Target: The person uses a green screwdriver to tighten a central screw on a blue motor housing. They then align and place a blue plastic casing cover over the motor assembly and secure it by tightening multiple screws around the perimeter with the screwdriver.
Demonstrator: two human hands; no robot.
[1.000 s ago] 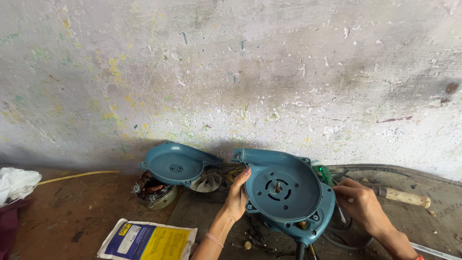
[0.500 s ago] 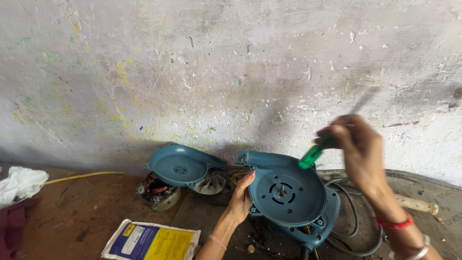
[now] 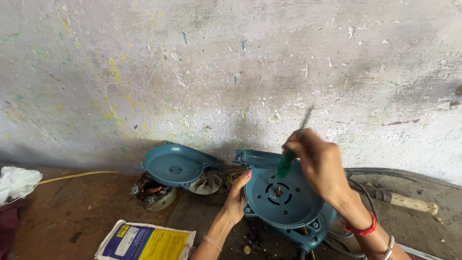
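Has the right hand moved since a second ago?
Yes. The right hand rose from beside the blower housing and now holds the green-handled screwdriver above it.
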